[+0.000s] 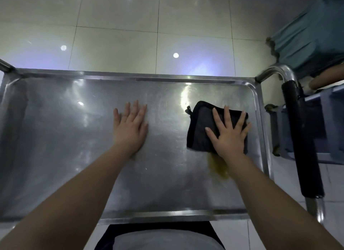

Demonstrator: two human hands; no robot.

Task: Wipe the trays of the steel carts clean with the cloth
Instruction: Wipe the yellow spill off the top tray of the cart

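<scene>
Gleaming mostly, the steel tray (55, 138) looks largely wiped; the dark cloth (199, 123) lies at its right end under the flat, spread right grip (229, 136); the left grip (130, 127) rests flat, holding nothing; a yellowish smear (217, 166) beside the cloth is left to wipe.

tray (55, 138): left end cut off by the picture's edge.
cloth (199, 130): right part hidden under the right hand (229, 136).
yellow smear (217, 166): partly hidden beneath that hand's wrist.
cart handle (305, 138): lower end blurred.
teal fabric (312, 30): cut off at the right edge, kind unclear.
</scene>
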